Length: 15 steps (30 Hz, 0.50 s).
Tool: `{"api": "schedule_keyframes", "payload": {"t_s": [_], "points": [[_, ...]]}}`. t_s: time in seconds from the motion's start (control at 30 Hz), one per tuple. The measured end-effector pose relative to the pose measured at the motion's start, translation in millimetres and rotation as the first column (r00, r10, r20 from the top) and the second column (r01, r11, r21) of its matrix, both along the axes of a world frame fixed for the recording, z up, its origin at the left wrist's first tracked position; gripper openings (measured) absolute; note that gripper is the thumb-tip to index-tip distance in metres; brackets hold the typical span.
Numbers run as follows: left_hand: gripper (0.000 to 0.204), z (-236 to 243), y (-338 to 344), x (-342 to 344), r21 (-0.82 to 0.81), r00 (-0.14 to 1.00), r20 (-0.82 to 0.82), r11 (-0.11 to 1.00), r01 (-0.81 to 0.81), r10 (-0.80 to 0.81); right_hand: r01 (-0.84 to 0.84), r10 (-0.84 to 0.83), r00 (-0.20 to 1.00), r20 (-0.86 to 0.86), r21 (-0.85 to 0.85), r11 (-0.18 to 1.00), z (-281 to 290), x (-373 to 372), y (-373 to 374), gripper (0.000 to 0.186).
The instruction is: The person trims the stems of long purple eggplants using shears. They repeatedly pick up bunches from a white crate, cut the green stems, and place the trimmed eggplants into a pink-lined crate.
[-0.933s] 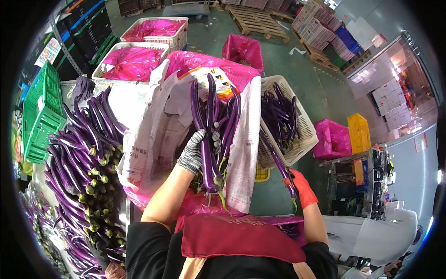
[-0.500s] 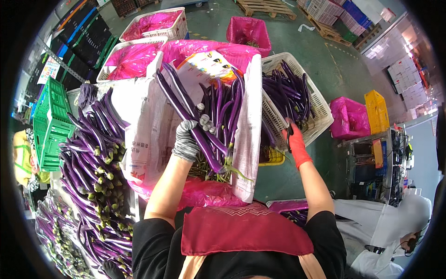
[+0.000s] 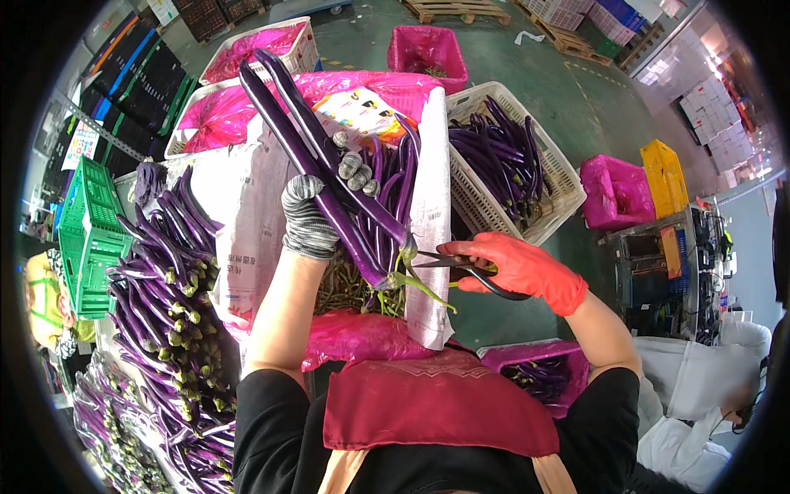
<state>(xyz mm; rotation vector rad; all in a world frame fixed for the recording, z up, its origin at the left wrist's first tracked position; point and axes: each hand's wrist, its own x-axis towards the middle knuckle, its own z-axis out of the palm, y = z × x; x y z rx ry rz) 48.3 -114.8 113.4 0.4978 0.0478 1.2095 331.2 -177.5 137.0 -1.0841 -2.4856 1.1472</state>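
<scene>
Two long purple eggplants [image 3: 276,119] lie in the grip of my left hand [image 3: 309,218], which wears a grey striped knit glove and has its fingers wrapped round them. They slant with their green stems [image 3: 424,290] toward my right. My right hand [image 3: 522,267], in a red rubber glove, holds black-handled scissors [image 3: 440,261]; the blades are parted and reach close to the stem ends. Whether they touch a stem I cannot tell. Under my left hand stands a container lined with white printed paper [image 3: 428,181], with more eggplants inside and cut stems [image 3: 333,292] near its front.
Heaped eggplants [image 3: 169,321] cover the table at left, beside green crates [image 3: 86,235]. A white crate [image 3: 564,198] of eggplants stands right of the paper lining. A pink-lined bin [image 3: 568,354] sits near my right elbow. A person in white [image 3: 687,440] is at lower right.
My right hand has come inward from the white crate, bringing the scissors to the stems. My left hand has shifted slightly up and left with the eggplants.
</scene>
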Motion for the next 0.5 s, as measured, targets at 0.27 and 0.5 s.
{"api": "schedule_keyframes", "payload": {"t_s": [0.27,0.5], "points": [[0.059,-5,-11,-15,-0.018,0.993,-0.114,0.999,-0.03,0.027,-0.003,-0.001,0.997,0.082,0.043,0.999,-9,-26,7,0.037],[0.063,-2,-7,-45,0.049,0.983,-0.171,0.997,-0.058,0.066,-0.171,0.144,0.979,0.147,0.19,0.967,3,-27,20,0.036]]}}
